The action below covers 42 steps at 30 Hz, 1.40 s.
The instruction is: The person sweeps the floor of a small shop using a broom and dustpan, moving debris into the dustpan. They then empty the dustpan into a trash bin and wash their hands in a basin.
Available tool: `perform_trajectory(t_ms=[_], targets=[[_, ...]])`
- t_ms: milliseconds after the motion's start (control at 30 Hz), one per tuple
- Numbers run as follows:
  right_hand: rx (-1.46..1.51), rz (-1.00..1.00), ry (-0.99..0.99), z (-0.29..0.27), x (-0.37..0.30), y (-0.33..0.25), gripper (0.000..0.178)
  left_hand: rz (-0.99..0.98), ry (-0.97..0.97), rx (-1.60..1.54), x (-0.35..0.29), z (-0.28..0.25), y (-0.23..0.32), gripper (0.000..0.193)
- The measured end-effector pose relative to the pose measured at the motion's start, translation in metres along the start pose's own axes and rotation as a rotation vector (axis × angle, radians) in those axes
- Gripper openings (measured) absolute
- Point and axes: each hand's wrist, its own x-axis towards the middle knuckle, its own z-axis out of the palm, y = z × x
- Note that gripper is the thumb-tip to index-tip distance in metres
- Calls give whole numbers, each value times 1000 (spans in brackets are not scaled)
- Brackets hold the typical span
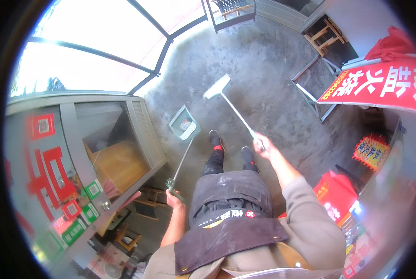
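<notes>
My left hand [175, 200] is closed round the green grip of a long-handled dustpan [184, 123]. Its pale grey-green pan rests on the concrete floor, left of my feet, and something small with a printed look shows in it. In my right hand [265, 146] is the dark grip at the top of a broom [218, 87]. The broom's thin light pole slants forward and left to its whitish head, which is on the floor ahead of the dustpan. Broom head and pan are apart.
A glass-and-metal counter [147, 135] stands at the left. On the right are a metal frame [310, 88], a red sign board [379, 88] and a red bag [334, 193]. A wooden folding stool [326, 37] and a chair [231, 9] stand farther off.
</notes>
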Motion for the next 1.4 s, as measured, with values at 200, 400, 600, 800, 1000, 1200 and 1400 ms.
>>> perform_trajectory(t_ms=[200,400,600,800,1000,1200,1400], targets=[[20,-73,184,66,127,-52,18,175,-205,269,30,39,68,29],[282,-163,433,-18,58,-6,34,519,-510,599,57,80,101,25],[555,-119,592,-82,-33,101,12,530,-637,706,65,149,113,28],[693,-141,578,-57,-77,205,16,511,-725,821,53,207,114,31],[413,-268,759,-9,-111,238,43,308,-607,703,35,237,112,30],[67,-392,605,-26,-64,140,44,35,-518,446,18,213,106,31],[129,-227,564,-41,1,75,44,250,-592,592,3,193,99,34]])
